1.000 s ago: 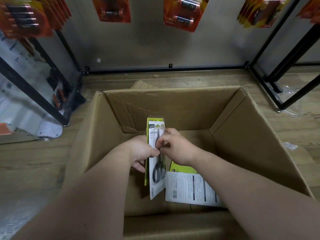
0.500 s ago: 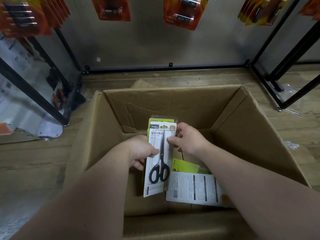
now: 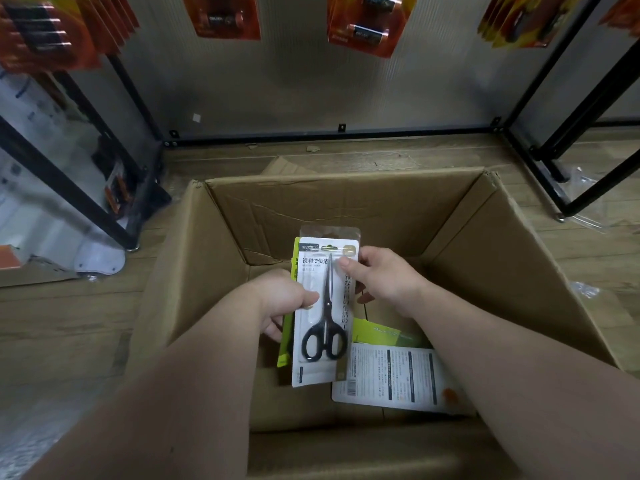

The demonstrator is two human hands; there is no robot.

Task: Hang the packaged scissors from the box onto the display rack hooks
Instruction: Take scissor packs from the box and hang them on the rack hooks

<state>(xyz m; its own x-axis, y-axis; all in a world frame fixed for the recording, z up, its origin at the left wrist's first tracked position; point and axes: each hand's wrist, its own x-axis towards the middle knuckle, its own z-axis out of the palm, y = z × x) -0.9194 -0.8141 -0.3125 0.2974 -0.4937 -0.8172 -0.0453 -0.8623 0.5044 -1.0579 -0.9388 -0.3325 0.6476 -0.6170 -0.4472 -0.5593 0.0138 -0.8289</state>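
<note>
Packaged scissors: you hold the packaged scissors (image 3: pixel 323 313) upright above the open box (image 3: pixel 519 271), printed front facing you, hang-tab end toward 12 o'clock and black handles toward 6 o'clock.
Green pack: a green-edged pack (image 3: pixel 286 337) sits directly behind it, its edge showing at 9 o'clock.
Left hand: your left hand (image 3: pixel 284 303) is at 9 o'clock of the card; its grip holds both packs, thumb on the white front, fingers curled behind.
Right hand: your right hand (image 3: pixel 381 282) is at 2 o'clock; its grip pinches the card's upper right edge, thumb in front.
Loose packs: more packs (image 3: pixel 398 379) lie flat on the box bottom at 4 o'clock.
Box: brown cardboard, flaps open, standing on the wooden floor (image 3: pixel 69 323).
Display rack: the display rack (image 3: pixel 294 81) stands at 12 o'clock of the box.
Battery packs: orange battery packs (image 3: pixel 363 26) hang along its top.
</note>
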